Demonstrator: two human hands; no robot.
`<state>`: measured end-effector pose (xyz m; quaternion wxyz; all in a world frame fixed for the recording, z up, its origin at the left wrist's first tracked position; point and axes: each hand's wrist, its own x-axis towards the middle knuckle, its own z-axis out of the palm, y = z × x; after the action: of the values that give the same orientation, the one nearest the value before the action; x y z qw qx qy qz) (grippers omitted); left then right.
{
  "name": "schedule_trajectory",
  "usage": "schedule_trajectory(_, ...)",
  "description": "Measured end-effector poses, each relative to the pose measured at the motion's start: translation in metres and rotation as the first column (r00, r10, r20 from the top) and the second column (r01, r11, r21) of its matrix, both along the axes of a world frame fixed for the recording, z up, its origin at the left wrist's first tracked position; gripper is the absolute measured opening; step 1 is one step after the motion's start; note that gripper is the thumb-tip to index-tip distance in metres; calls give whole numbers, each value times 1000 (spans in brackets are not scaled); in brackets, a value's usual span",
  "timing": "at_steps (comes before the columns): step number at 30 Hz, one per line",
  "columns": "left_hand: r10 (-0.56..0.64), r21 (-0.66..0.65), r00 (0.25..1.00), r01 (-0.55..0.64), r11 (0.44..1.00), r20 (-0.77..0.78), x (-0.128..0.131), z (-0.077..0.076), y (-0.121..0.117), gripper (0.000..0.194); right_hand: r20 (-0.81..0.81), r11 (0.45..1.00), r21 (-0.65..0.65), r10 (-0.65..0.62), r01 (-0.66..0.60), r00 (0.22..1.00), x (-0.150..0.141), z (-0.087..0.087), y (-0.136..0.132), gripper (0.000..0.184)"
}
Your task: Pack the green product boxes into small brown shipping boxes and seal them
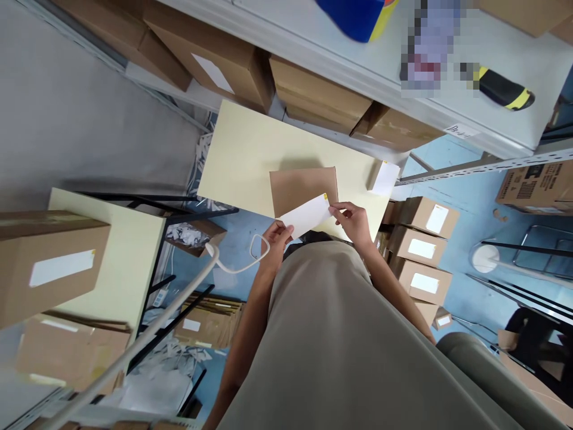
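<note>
A white rectangular label sheet [308, 217] with a small yellow mark at its upper right corner is stretched between my two hands. My left hand [274, 242] pinches its lower left end, thumb on top. At the right end, my right hand [351, 221] grips the corner between thumb and fingers. Just beyond and partly under the sheet is a brown cardboard box [302, 184] on the pale yellow table [250, 143]. The sheet covers the box's near right part.
A stack of white labels [385, 177] sits at the table's right end. Above hangs a shelf edge [358, 65] with a black-and-yellow cutter [505, 89]. Labelled boxes [423, 248] are piled on the right. A white tubular stand [179, 298] crosses on the left.
</note>
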<state>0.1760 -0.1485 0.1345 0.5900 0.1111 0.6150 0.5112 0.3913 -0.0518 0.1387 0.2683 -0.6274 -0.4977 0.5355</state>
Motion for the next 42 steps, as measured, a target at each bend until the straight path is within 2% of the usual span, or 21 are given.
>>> schedule_trajectory(4,-18,29,1000,18,999,8,0,-9,-6,48,9,998,53,36,-37,999,0,0,-7,40)
schedule_trajectory(6,-23,41,998,25,999,-50,2,-20,-10,46,70,986,148,68,-78,995,-2,6,-13,37)
schedule_trajectory(8,-16,29,986,21,999,-169,4,-34,-14,46,174,947,269,132,-176,976,-6,17,-21,30)
schedule_trajectory(10,7,6,948,-6,1000,-317,6,-43,-19,55,312,863,357,250,-357,917,-10,31,-30,24)
schedule_trajectory(13,22,64,861,13,998,-507,5,-43,-26,60,527,655,386,422,-650,738,-16,49,-43,24)
schedule_trajectory(15,2,127,794,95,987,-608,2,-35,-27,48,632,529,374,455,-761,627,-18,56,-49,25)
schedule_trajectory(17,-33,148,732,182,972,-681,-1,-27,-27,30,691,465,359,450,-809,565,-19,61,-52,26)
schedule_trajectory(19,-62,141,684,236,961,-727,-4,-23,-25,21,716,456,334,447,-825,537,-19,64,-50,28)
schedule_trajectory(22,-83,111,653,250,962,-753,-6,-24,-21,20,725,497,276,454,-822,518,-19,67,-35,28)
schedule_trajectory(26,-195,30,713,290,957,-674,-5,-36,-8,23,731,556,200,463,-807,501,-28,64,9,26)
schedule_trajectory(29,-269,-28,767,312,950,-582,-2,-49,11,23,739,539,150,495,-829,456,-42,48,58,20)
schedule_trajectory(32,-242,-55,809,253,966,-535,0,-64,34,21,714,496,47,590,-867,377,-61,24,109,17)
schedule_trajectory(35,-219,-106,862,192,976,-458,-1,-79,53,23,630,491,-124,710,-862,314,-79,3,152,10)
schedule_trajectory(38,-223,-155,883,174,973,-413,-6,-91,66,25,538,481,-295,798,-826,272,-94,-12,181,21)
schedule_trajectory(42,-277,-222,854,196,955,-440,-13,-101,75,28,501,466,-378,830,-800,247,-105,-29,198,41)
